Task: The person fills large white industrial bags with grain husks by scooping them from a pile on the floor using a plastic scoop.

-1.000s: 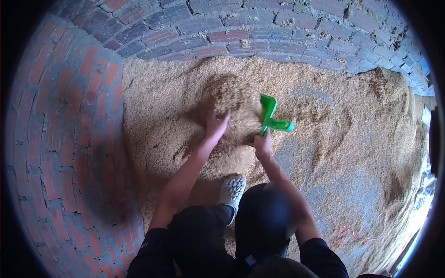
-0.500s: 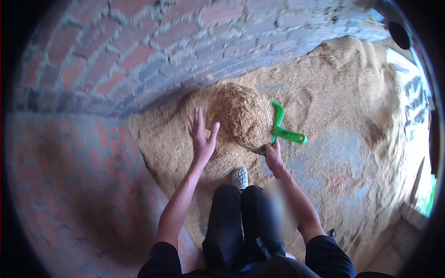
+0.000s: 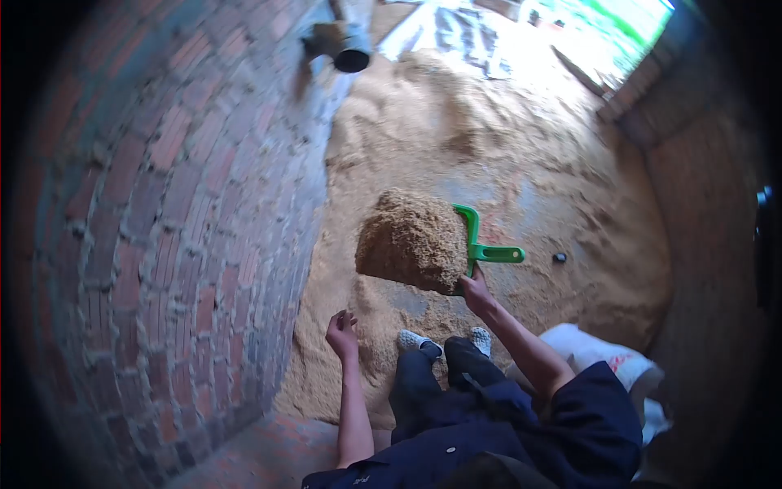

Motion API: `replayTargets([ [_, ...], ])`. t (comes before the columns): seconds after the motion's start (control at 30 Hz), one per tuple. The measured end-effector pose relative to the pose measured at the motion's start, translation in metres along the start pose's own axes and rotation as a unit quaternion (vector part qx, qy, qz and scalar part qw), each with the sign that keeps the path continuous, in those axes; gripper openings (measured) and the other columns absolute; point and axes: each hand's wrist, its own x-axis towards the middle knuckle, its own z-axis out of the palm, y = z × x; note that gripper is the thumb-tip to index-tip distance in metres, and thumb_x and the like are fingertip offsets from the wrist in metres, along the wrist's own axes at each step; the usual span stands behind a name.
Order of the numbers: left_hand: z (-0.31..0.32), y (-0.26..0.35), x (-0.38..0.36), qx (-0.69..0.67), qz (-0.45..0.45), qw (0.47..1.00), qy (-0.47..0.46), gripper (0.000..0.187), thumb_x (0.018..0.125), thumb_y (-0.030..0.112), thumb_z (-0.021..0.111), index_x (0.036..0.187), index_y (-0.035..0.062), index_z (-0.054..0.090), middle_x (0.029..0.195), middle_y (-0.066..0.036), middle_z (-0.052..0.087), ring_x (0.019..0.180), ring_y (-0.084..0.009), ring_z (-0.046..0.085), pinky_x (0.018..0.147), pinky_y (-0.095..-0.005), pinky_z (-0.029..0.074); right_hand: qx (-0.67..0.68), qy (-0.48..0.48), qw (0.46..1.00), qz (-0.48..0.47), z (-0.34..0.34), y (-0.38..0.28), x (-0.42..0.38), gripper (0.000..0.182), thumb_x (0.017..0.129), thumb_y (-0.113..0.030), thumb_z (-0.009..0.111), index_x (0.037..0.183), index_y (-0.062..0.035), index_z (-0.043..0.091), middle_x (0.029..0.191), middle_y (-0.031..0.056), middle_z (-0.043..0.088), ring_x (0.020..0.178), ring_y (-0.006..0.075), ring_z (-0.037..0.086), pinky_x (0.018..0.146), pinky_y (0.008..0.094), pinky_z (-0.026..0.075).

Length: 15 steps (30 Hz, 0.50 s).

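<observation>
A green dustpan-like scoop (image 3: 497, 253) is heaped with brown grain-like material (image 3: 415, 240). My right hand (image 3: 476, 291) grips its near edge, below the handle. On the left, my left hand (image 3: 343, 332) hangs over the material spread on the floor, apart from the scoop, with its fingers curled and nothing visible in them. The pan's base is hidden under the heap.
A brick wall (image 3: 171, 220) runs along the left, with a dark pipe end (image 3: 352, 59) near its top. A white sack (image 3: 582, 346) lies by my right side. A small black object (image 3: 559, 257) sits on the floor. Loose material (image 3: 383, 122) covers the ground ahead.
My view has turned to the right, towards the bright opening. The loaded scoop is now off the pile beside the wall. My left hand has dropped lower and its spread fingers have curled.
</observation>
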Motion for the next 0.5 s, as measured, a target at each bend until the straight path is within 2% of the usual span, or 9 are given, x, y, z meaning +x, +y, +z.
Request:
replayTargets([
  [0.07,0.018,0.009,0.009,0.136,0.135,0.981,-0.001,0.019,0.081,0.004,0.064,0.098,-0.0027,0.062,0.083,-0.012,0.068,0.074,-0.0178,0.066,0.067,-0.0292,0.05,0.028,0.023,0.998,-0.056,-0.027,-0.025,-0.023,0.061,0.077,0.008,0.044,0.135,-0.005,0.033,0.107,0.0059,0.058,0.085,0.0148,0.059,0.069,0.0295,0.05],
  [0.13,0.04,0.034,0.014,0.188,0.143,0.971,-0.033,0.021,0.075,0.003,0.068,0.094,-0.0019,0.063,0.08,-0.011,0.068,0.071,-0.0167,0.064,0.068,-0.0286,0.05,0.083,0.092,0.988,-0.09,-0.046,-0.061,-0.052,0.06,0.076,0.008,0.044,0.134,-0.0044,0.034,0.108,0.0059,0.057,0.087,0.0149,0.059,0.072,0.0293,0.05],
  [0.2,0.061,0.05,0.016,0.134,0.101,0.978,-0.126,0.022,0.072,0.003,0.069,0.093,-0.0003,0.063,0.075,-0.008,0.067,0.072,-0.0152,0.064,0.069,-0.0285,0.048,0.138,0.152,0.971,-0.122,-0.079,-0.076,-0.085,0.06,0.075,0.009,0.044,0.134,-0.0038,0.035,0.11,0.0059,0.057,0.089,0.015,0.059,0.075,0.029,0.049],
  [0.23,0.075,0.056,0.016,0.241,0.138,0.953,-0.123,0.024,0.072,0.003,0.068,0.094,-0.0005,0.063,0.071,-0.007,0.067,0.069,-0.0146,0.063,0.069,-0.0276,0.047,0.133,0.18,0.961,-0.162,-0.1,-0.078,-0.098,0.059,0.075,0.009,0.043,0.132,-0.003,0.037,0.111,0.0059,0.057,0.092,0.0154,0.058,0.079,0.029,0.049],
  [0.27,0.087,0.049,0.024,0.231,0.134,0.949,-0.168,0.021,0.076,0.006,0.066,0.095,-0.0014,0.062,0.065,-0.005,0.065,0.07,-0.0139,0.062,0.07,-0.0281,0.047,0.126,0.207,0.95,-0.197,-0.119,-0.079,-0.114,0.057,0.075,0.009,0.042,0.131,-0.0022,0.039,0.112,0.0059,0.056,0.095,0.0157,0.058,0.083,0.029,0.048],
  [0.33,0.122,0.078,0.009,0.174,0.091,0.952,-0.235,0.021,0.08,0.005,0.064,0.1,-0.001,0.061,0.079,-0.008,0.065,0.071,-0.0133,0.061,0.067,-0.0265,0.049,0.152,0.26,0.93,-0.211,-0.156,-0.09,-0.149,0.054,0.076,0.01,0.042,0.129,-0.0012,0.041,0.112,0.0078,0.056,0.101,0.0167,0.054,0.088,0.0291,0.044],
  [0.4,0.154,0.081,0.001,0.183,0.128,0.934,-0.28,0.023,0.082,0.008,0.063,0.102,-0.0021,0.061,0.084,-0.01,0.065,0.078,-0.0155,0.061,0.072,-0.0281,0.048,0.182,0.297,0.912,-0.217,-0.184,-0.104,-0.196,0.05,0.078,0.01,0.042,0.127,-0.0013,0.043,0.118,0.0086,0.055,0.105,0.0175,0.055,0.091,0.0324,0.045],
  [0.47,0.184,0.082,-0.006,0.188,0.16,0.917,-0.312,0.025,0.084,0.012,0.062,0.103,-0.0032,0.061,0.089,-0.012,0.066,0.085,-0.0177,0.061,0.077,-0.0297,0.047,0.213,0.395,0.868,-0.214,-0.209,-0.109,-0.248,0.049,0.077,0.011,0.041,0.125,-0.0002,0.046,0.118,0.0089,0.056,0.108,0.0183,0.052,0.095,0.0312,0.041],
  [0.5,0.2,0.082,-0.012,0.187,0.157,0.91,-0.336,0.026,0.084,0.012,0.062,0.105,-0.0036,0.06,0.094,-0.013,0.065,0.086,-0.0189,0.061,0.078,-0.0296,0.047,0.228,0.411,0.842,-0.266,-0.224,-0.105,-0.267,0.05,0.078,0.01,0.043,0.126,-0.0004,0.045,0.12,0.0091,0.055,0.11,0.0193,0.051,0.096,0.0319,0.041],
])
